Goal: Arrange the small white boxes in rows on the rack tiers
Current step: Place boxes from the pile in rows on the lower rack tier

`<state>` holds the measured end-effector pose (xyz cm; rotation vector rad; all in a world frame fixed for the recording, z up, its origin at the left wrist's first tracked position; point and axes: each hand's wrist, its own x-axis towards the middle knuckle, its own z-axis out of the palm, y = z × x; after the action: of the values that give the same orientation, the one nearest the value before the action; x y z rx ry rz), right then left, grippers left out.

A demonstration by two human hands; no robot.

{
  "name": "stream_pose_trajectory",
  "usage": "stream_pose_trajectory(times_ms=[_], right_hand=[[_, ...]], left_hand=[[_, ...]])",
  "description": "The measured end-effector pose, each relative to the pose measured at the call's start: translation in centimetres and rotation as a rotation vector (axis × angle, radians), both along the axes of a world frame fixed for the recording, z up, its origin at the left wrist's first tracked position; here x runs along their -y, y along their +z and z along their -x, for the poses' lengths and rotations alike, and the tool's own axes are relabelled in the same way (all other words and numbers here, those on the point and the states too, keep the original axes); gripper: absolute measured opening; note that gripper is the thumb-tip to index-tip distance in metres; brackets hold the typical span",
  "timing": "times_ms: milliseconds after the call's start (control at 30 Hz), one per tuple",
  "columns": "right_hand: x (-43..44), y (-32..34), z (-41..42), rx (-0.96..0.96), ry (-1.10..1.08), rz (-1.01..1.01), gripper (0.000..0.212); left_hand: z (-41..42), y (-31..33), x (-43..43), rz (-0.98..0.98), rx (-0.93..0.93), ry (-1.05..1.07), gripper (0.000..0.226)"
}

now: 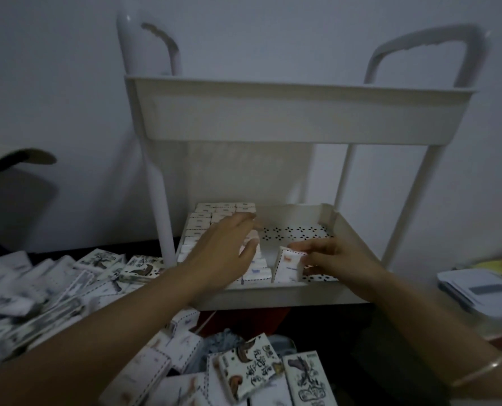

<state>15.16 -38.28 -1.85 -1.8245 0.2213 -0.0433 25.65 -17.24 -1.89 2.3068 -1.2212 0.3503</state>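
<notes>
While the left hand lies flat, fingers straight, on the packed rows at the tier's 9 o'clock side, the right hand pinches one box at 6 o'clock, standing on end, long axis near upright. Bare perforated floor lies open toward 2 o'clock.

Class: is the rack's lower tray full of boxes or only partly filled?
Partly filled. Rows of boxes cover the left of the lower tray; the dotted floor on its right shows bare.
</notes>
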Motion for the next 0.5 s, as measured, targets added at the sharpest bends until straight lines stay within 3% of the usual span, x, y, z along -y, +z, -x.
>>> stream_pose_trajectory(times_ms=[133,233,367,500], right_hand=[[-0.3,-0.2,0.2,-0.006,0.034,0.088,0.028],[-0.7,-0.9,0.2,0.001,0.070,0.299,0.031],[-0.6,-1.8,0.2,0.038,0.049,0.603,0.049],[-0.6,-2.1,0.7,0.109,0.006,0.623,0.056]], left_hand=[[1.8,0.3,-1.7,-0.031,-0.017,-0.017,0.034],[3.2,0.7,-2.5,-0.057,-0.016,-0.019,0.034],[4.7,1.2,-3.7,-0.094,-0.006,-0.031,0.029],[6.4,1.7,-4.7,-0.101,-0.017,-0.039,0.025]])
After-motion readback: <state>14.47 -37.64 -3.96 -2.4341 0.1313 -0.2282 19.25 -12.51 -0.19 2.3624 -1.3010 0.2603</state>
